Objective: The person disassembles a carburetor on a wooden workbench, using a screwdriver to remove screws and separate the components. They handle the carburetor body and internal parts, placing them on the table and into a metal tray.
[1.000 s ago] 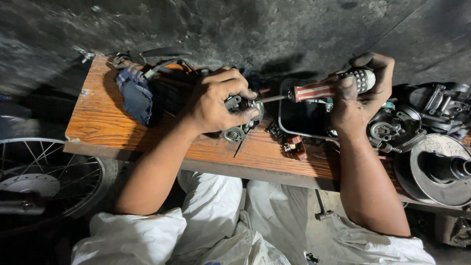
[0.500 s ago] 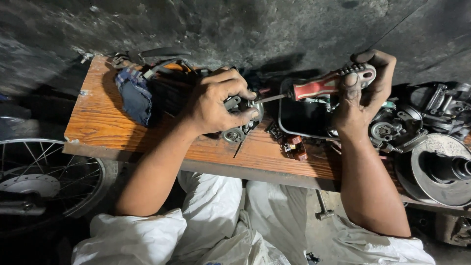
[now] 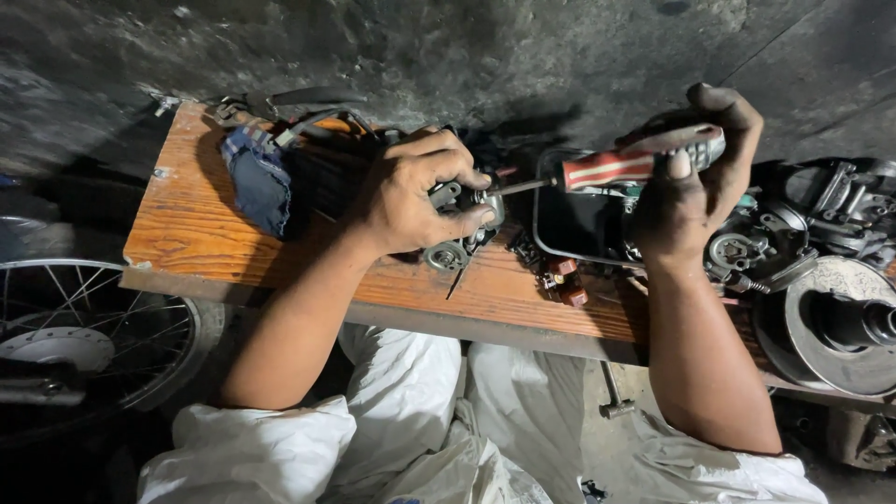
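Clamped in our left hand (image 3: 411, 201) at frame centre, the small metal engine part (image 3: 462, 219) sits on the wooden bench (image 3: 187, 233). Our right hand (image 3: 695, 191) wraps the red-handled screwdriver (image 3: 616, 168), its tip at the part; we judge fastener work unfinished.

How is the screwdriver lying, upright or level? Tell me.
Roughly level: the screwdriver runs sideways, handle in the right hand, tip at the metal part gripped by the left hand.

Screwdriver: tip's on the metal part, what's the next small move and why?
Probably a short turn of the screwdriver with steady inward pressure. Its shaft meets the small metal part, which the left hand clamps on the wooden board, while the right hand wraps the handle. Tip seating can't be seen.
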